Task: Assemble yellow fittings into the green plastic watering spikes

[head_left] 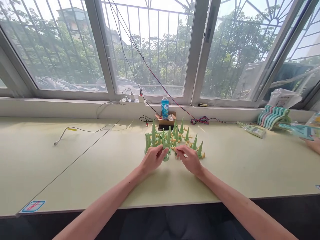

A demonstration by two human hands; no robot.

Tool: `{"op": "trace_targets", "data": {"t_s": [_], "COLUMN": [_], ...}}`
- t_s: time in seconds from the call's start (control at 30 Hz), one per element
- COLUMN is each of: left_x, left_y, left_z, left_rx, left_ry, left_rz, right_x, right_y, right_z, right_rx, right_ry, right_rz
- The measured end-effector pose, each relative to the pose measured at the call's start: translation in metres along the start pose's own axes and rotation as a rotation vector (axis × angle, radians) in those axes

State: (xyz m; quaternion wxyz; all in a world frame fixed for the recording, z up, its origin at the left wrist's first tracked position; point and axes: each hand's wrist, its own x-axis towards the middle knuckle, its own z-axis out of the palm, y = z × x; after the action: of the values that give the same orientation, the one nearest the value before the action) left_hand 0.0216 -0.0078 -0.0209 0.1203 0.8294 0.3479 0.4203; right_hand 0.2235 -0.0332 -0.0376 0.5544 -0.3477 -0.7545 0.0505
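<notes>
My left hand (pixel 153 159) grips a green cone-shaped piece (pixel 165 159) with a round base, upright at the near side of a cluster. My right hand (pixel 191 160) is closed in a pinch beside it, at a small yellow piece (pixel 173 148) between the two hands. Its fingertips partly hide what they hold. Around both hands stand several more green cones (pixel 169 136), points up, with small yellow pieces (pixel 203 155) lying among them.
Behind the cones are a dark phone (pixel 165 127), an open cardboard box (pixel 172 122) and a blue bottle (pixel 165 107). Cables (pixel 200 120) lie along the window side. At right are hangers (pixel 272 117), a plastic packet (pixel 255 130) and another person's hand (pixel 313 145) by a light-blue item (pixel 298 130).
</notes>
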Motion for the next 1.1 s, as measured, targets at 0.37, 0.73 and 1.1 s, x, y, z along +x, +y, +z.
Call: {"op": "trace_targets", "data": {"t_s": [0.37,0.73,1.1], "left_x": [0.001,0.002,0.003], "left_y": [0.002,0.002,0.007], "left_z": [-0.003,-0.001,-0.001], "left_rx": [0.001,-0.055,-0.245], "left_ry": [0.011,0.01,-0.011], "left_rz": [-0.026,-0.069,-0.207], "right_x": [-0.001,0.0,0.0], "right_y": [-0.007,-0.006,-0.012], "right_z": [0.0,0.0,-0.001], "right_rx": [-0.055,-0.071,-0.067], "right_ry": [-0.159,-0.112,-0.094], "right_rz": [0.067,0.057,0.038]}}
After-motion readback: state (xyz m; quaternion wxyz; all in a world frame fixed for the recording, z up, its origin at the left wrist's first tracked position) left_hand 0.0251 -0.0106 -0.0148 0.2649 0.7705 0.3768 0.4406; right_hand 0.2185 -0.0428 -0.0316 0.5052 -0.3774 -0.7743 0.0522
